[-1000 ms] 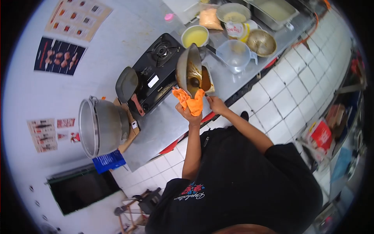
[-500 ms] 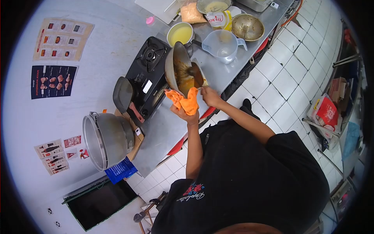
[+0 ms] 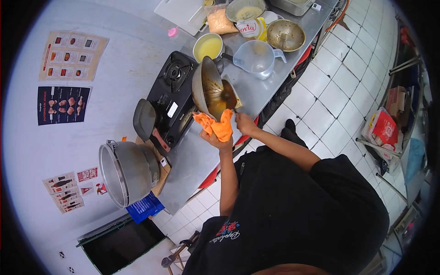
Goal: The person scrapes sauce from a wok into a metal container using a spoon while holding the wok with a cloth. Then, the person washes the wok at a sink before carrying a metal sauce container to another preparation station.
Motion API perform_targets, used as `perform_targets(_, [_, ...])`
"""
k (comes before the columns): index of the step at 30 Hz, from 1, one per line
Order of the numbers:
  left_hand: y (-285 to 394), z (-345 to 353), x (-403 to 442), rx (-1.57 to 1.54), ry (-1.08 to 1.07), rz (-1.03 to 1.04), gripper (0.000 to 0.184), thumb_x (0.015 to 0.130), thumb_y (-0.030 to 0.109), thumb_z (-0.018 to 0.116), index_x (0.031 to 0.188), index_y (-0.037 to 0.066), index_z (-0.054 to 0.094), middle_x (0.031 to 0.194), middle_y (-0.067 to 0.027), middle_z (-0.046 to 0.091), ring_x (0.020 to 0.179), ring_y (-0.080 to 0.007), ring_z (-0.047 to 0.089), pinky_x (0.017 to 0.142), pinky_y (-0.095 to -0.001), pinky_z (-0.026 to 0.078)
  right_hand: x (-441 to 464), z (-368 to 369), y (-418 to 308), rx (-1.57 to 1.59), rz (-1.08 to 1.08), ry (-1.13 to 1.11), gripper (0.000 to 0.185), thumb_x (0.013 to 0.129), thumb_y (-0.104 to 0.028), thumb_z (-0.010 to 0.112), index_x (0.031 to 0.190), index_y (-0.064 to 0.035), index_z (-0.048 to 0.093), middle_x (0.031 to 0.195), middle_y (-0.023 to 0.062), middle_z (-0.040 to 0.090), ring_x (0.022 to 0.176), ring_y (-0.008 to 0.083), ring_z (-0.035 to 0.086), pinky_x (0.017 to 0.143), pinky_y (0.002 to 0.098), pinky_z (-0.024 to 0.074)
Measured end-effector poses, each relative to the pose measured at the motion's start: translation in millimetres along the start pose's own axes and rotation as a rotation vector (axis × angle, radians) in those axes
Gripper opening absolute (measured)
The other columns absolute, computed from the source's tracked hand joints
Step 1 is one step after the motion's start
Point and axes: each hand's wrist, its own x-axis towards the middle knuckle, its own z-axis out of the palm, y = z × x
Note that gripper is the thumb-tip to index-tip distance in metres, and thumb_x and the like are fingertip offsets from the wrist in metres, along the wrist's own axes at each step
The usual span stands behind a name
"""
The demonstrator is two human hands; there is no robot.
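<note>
My left hand (image 3: 216,140) is closed round an orange cloth (image 3: 221,125), gripping the near edge of a wok (image 3: 198,89) through it. The wok is tipped on its side, with brown sauce streaked over its inner wall. Beside and partly under its lower rim lies a rectangular metal tray (image 3: 239,101) with dark brown sauce in it. My right hand (image 3: 246,124) is closed on the thin handle of a utensil, whose dark head (image 3: 225,96) is at the wok's mouth, blurred; its exact kind does not show.
A black gas stove (image 3: 176,91) with a square pan (image 3: 145,120) stands left of the wok. Farther back are a saucepan of yellow liquid (image 3: 209,47), a clear measuring jug (image 3: 257,58) and a stained metal bowl (image 3: 286,35). A large pot (image 3: 137,167) stands at the near left.
The whole view has shifted slightly, so things sit lower in the picture. The utensil's head has moved a little within the wok's mouth; both hands keep their grips.
</note>
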Motion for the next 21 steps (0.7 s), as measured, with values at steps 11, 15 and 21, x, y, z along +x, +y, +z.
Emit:
perform_targets(11, [3, 0, 2, -0.022, 0.025, -0.059, 0.057, 0.071, 0.008, 0.079, 0.120, 0.008, 0.050, 0.114, -0.0147, 0.044, 0.109, -0.0346, 0.047, 0.093, -0.0456, 0.038, -13, -48, -23, 0.277, 0.453, -0.160, 0.037, 0.097, -0.020, 0.038, 0.090, 0.0045, 0.065, 0.067, 0.0209, 0.063, 0.060, 0.0346, 0.064, 0.062, 0.0443, 0.0521])
perform_targets(15, [5, 1, 0, -0.083, 0.073, -0.054, 0.051, 0.070, 0.009, 0.081, 0.114, 0.005, 0.056, 0.113, -0.0145, 0.044, 0.109, -0.0340, 0.047, 0.092, -0.0457, 0.039, -22, -50, -54, 0.222, 0.224, -0.327, 0.034, 0.095, -0.021, 0.043, 0.089, 0.0043, 0.065, 0.082, 0.0226, 0.065, 0.070, 0.0371, 0.066, 0.064, 0.0440, 0.0531])
perform_targets(21, [6, -1, 0, -0.009, 0.004, -0.089, 0.054, 0.071, 0.008, 0.080, 0.118, 0.005, 0.052, 0.115, -0.0148, 0.041, 0.110, -0.0335, 0.046, 0.096, -0.0452, 0.039, -12, -41, -20, 0.433, 0.405, -0.206, 0.032, 0.098, -0.023, 0.038, 0.102, -0.0006, 0.060, 0.074, 0.0119, 0.057, 0.051, 0.0212, 0.058, 0.042, 0.0361, 0.0477])
